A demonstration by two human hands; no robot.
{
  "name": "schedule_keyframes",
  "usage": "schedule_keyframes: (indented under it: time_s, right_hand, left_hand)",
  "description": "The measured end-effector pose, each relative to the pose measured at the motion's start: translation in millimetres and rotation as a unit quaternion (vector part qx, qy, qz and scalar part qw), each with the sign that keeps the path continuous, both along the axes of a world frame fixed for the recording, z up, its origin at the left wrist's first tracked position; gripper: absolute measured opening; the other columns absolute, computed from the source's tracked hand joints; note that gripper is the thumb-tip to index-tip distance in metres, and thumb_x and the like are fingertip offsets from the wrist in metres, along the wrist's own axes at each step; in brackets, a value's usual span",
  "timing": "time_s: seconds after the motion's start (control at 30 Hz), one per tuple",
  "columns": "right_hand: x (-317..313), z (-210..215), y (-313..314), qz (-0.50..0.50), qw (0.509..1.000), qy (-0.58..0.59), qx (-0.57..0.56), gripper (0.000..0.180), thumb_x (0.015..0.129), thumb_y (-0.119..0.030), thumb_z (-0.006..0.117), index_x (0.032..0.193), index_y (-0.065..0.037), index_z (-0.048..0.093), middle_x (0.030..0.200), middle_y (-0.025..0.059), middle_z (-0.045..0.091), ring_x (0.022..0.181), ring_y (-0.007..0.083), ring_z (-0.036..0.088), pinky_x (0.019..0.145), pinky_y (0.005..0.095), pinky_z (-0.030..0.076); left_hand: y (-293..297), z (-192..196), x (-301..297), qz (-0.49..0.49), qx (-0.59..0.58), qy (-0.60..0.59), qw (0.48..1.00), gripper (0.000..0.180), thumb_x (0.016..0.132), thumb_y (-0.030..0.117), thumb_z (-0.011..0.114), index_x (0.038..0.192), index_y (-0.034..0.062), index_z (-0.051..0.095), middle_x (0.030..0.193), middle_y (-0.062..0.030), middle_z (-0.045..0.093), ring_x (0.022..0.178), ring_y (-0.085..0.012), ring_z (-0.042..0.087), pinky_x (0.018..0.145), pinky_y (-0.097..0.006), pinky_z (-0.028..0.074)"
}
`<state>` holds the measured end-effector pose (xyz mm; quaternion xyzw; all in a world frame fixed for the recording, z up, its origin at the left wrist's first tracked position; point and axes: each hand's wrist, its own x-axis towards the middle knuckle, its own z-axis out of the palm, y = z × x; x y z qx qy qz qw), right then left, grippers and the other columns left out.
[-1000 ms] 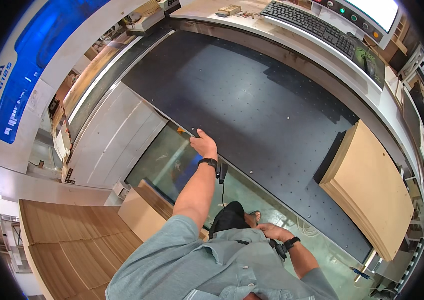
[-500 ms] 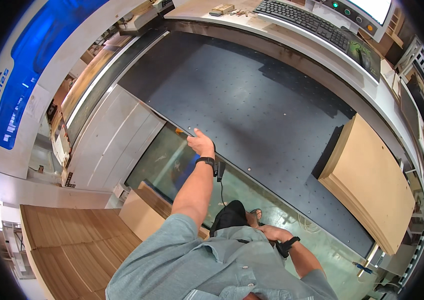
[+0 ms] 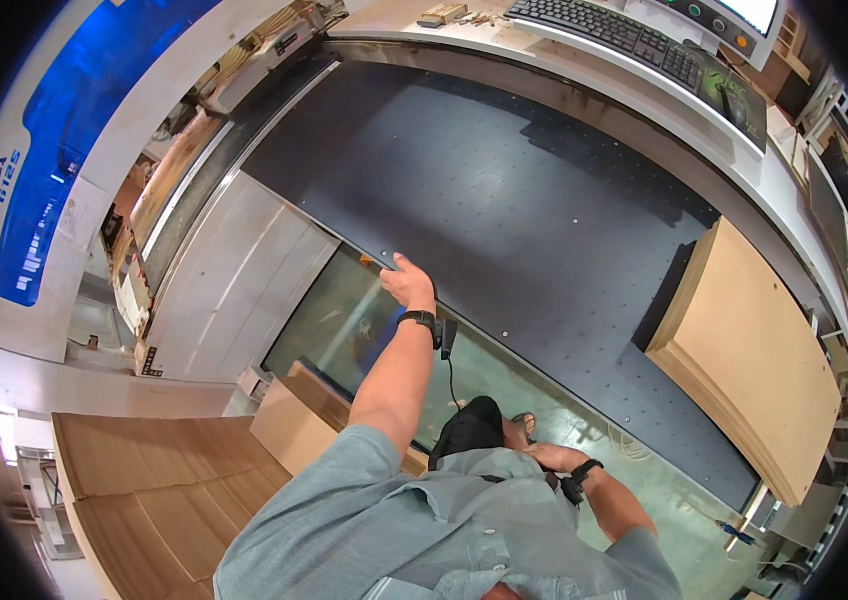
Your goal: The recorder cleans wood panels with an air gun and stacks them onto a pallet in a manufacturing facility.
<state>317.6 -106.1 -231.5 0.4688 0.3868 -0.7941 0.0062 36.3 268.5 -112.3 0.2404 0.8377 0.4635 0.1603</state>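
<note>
My left hand (image 3: 410,285) is at the front edge of a long dark table (image 3: 504,200) dotted with small studs. Its thumb lies along the top of the edge, and the other fingers curl down beside it, partly out of sight. A black strap with a small dark device and a cable circles that wrist. Close to my waist, my right hand (image 3: 556,457) hangs in front of my body, with a black band on its wrist. What its fingers do is hard to make out. At the table's right end lies a stack of light brown boards (image 3: 749,350).
A keyboard (image 3: 604,40) and a mouse on a pad (image 3: 729,100) sit on a shelf behind the table. To the left stands a white and blue machine (image 3: 44,200). Brown ridged sheets (image 3: 164,490) are piled at lower left. Greenish floor (image 3: 634,480) shows below the table.
The whole view has shifted slightly, so things appear a little to the right. My left hand stays at the table edge and my right hand stays by my waist.
</note>
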Motion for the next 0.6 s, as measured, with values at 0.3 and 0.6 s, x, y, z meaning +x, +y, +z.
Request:
schedule_keyframes:
  time_s: [0.3, 0.6]
  right_hand:
    - [1, -47, -3, 0.097, 0.945, 0.124, 0.286, 0.038, 0.099, -0.032, 0.054, 0.123, -0.003, 0.061, 0.118, 0.0118, 0.064, 0.110, 0.0232, 0.058, 0.097, 0.0356, 0.044]
    - [-15, 15, 17, 0.066, 0.968, 0.127, 0.206, 0.034, 0.095, -0.026, 0.059, 0.120, -0.003, 0.063, 0.116, 0.0104, 0.068, 0.108, 0.0230, 0.061, 0.093, 0.0361, 0.047]
  left_hand:
    - [-2, 10, 18, -0.035, 0.003, 0.005, 0.999, 0.067, 0.101, 0.047, 0.047, 0.130, -0.0131, 0.044, 0.126, -0.0344, 0.051, 0.114, -0.0498, 0.052, 0.098, -0.053, 0.043]
    - [-4, -4, -12, -0.001, 0.032, 0.005, 0.999, 0.065, 0.101, 0.048, 0.047, 0.127, -0.0118, 0.046, 0.124, -0.0337, 0.051, 0.111, -0.0495, 0.052, 0.096, -0.054, 0.043]
